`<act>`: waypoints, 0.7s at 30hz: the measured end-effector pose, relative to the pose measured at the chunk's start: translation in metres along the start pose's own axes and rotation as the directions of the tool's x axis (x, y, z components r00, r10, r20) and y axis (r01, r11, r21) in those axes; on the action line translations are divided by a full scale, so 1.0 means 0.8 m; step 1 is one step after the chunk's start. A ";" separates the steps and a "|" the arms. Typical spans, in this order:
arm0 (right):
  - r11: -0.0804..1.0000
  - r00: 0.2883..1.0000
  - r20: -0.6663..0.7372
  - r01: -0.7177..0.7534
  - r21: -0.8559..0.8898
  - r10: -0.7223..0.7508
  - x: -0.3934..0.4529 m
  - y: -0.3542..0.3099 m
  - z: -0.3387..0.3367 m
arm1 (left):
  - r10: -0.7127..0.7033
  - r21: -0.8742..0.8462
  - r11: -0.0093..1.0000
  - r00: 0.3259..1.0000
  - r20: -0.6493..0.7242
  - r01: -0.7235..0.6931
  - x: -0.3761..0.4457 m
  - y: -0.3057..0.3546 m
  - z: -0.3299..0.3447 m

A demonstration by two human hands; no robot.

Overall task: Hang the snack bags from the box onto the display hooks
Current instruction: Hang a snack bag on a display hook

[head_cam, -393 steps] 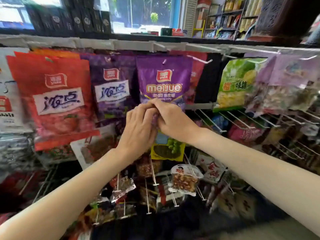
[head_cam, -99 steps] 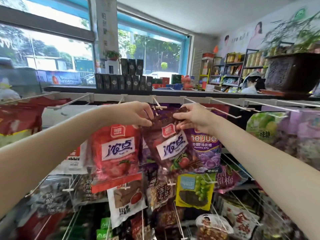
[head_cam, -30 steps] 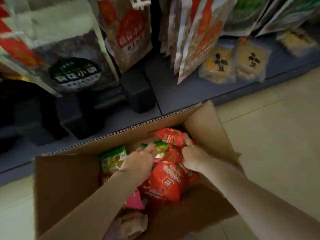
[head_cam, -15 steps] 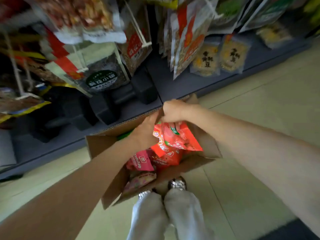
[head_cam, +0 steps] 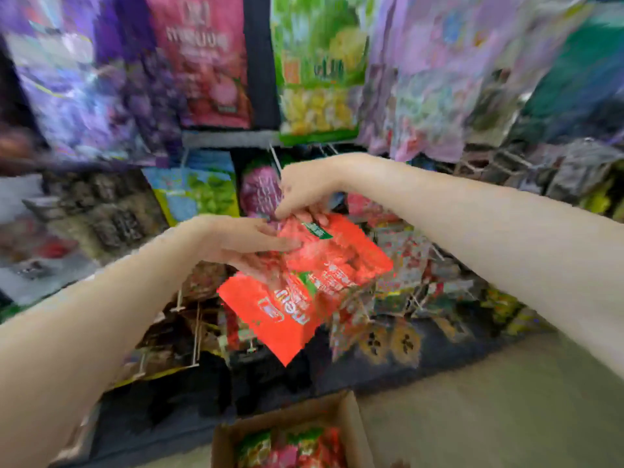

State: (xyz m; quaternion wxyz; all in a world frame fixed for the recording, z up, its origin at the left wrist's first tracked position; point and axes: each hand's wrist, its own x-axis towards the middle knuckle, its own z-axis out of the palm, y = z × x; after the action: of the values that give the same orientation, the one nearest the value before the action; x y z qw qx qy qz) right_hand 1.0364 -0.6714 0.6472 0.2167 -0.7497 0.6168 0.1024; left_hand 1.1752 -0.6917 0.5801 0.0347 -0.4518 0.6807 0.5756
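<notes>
Red snack bags (head_cam: 304, 282) hang in mid-air in front of the display, held by both hands; there seem to be two, overlapping. My right hand (head_cam: 305, 189) pinches their top edge from above. My left hand (head_cam: 243, 243) grips them from the left side, fingers against the foil. The cardboard box (head_cam: 351, 430) stands on the floor below, with more red and green bags inside. Wire display hooks (head_cam: 277, 160) stick out from the rack just behind my right hand. The frame is blurred by motion.
Purple, pink and green snack bags (head_cam: 317, 69) hang in the upper rows of the rack. Lower hooks (head_cam: 196, 336) carry darker packets. Beige floor (head_cam: 472, 417) spreads to the right of the box.
Both hands have lifted the red bags out of the box and up to the middle of the rack. The view has swung from the floor to the display.
</notes>
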 end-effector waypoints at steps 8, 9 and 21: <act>0.989 0.971 -0.203 0.137 0.058 -0.122 -0.020 -0.145 -0.115 | 0.112 -0.013 0.993 0.974 -0.198 -0.117 -0.171 -0.020 -0.135; 0.985 0.965 -0.223 0.156 0.072 -0.137 -0.015 -0.165 -0.120 | 0.123 0.006 0.992 0.967 -0.222 -0.125 -0.195 -0.027 -0.154; 0.882 0.871 -0.461 0.343 0.324 -0.169 0.011 -0.359 -0.131 | 0.226 0.530 0.848 0.898 -0.377 0.008 -0.348 -0.069 -0.307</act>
State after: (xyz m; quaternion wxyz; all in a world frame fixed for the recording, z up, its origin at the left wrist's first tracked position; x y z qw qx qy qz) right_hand 1.3051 -0.6847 0.7929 0.2379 -0.7707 0.5493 -0.2183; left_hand 1.4916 -0.7277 0.7786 -0.0277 -0.4995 0.8262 0.2591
